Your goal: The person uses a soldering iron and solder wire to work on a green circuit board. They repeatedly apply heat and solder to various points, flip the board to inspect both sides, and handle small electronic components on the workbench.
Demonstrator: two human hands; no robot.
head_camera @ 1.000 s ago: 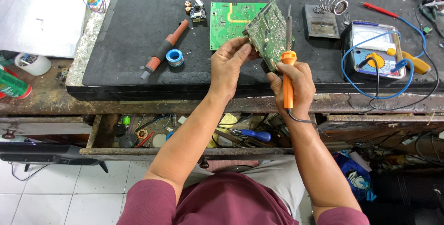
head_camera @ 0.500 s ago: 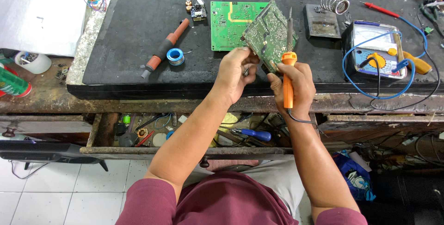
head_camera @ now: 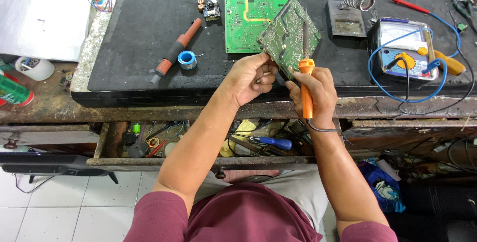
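Note:
My left hand [head_camera: 249,77] grips the lower corner of a green circuit board [head_camera: 288,32], held tilted above the black bench mat [head_camera: 149,18]. My right hand [head_camera: 315,93] is closed around an orange-handled soldering iron [head_camera: 306,85], whose dark tip points up across the board's solder side. A second green circuit board [head_camera: 243,23] lies flat on the mat just behind the held one.
A red desoldering pump [head_camera: 176,50] and blue solder spool [head_camera: 187,59] lie left. A coil iron stand [head_camera: 350,11] and an analog multimeter [head_camera: 405,48] with blue leads sit right. An open drawer [head_camera: 198,142] of tools is under the bench edge.
My left hand has shifted its fingers on the board's lower corner and the board sits slightly differently. The soldering iron stays against the board.

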